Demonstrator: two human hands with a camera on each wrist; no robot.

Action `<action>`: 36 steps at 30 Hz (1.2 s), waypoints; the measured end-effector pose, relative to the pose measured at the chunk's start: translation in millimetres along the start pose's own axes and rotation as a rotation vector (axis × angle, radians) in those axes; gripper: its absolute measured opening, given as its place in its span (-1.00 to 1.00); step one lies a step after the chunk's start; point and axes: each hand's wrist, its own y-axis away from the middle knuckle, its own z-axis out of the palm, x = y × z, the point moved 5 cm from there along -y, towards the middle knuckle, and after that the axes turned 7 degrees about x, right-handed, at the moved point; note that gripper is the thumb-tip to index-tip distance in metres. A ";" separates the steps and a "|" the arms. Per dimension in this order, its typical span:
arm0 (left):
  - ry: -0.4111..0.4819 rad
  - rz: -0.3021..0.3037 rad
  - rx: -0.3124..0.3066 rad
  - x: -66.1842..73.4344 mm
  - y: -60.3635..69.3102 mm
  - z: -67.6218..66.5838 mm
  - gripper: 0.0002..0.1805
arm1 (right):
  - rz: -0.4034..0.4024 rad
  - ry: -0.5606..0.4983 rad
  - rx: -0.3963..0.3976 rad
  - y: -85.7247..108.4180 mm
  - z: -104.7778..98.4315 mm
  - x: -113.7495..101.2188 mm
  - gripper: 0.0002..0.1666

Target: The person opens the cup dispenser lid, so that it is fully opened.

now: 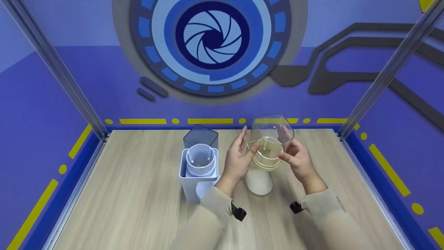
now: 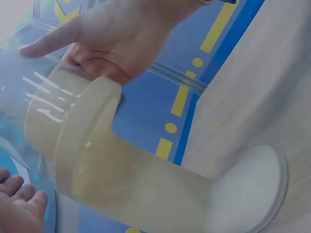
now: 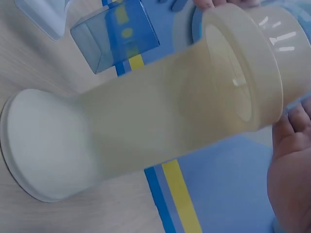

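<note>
In front of me stands a cream dispenser-like device (image 2: 146, 179) with a wide white foot (image 1: 259, 184), a cream round collar (image 3: 243, 68) and a clear plastic container (image 1: 269, 126) at its top. My right hand (image 1: 300, 163) holds the container low on its right side, the thumb near the collar and fingers curled at its far side. On the left side, my left hand (image 1: 237, 161) rests against the container with fingers straight and pointing up, its thumb by the rim. The device's exact kind cannot be told.
To the left stands a pale blue device (image 1: 190, 187) with a round cup-like opening (image 1: 201, 170). Behind it is a dark see-through box (image 1: 197, 137). A purple wall (image 1: 104, 86) with yellow marks closes the table's back; metal posts (image 1: 71, 76) edge it.
</note>
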 end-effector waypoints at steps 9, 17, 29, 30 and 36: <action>0.000 0.018 -0.121 9.9 -4.6 7.5 -0.04 | -0.018 -0.096 -0.270 -3.4 -1.7 -12.9 -0.13; 0.024 0.034 -0.017 13.0 -3.4 4.5 -0.32 | 0.027 -0.016 -0.087 8.4 10.1 -26.6 0.00; 0.011 0.041 0.140 16.6 5.5 -0.2 -0.55 | 0.045 0.249 0.287 21.6 34.8 -43.0 0.37; -0.002 0.057 0.158 17.6 6.3 -0.5 -0.58 | 0.047 0.270 0.301 22.0 36.0 -42.4 0.38; -0.026 0.101 0.222 18.9 12.7 -1.7 -0.67 | 0.060 0.268 0.323 22.2 38.1 -38.4 0.41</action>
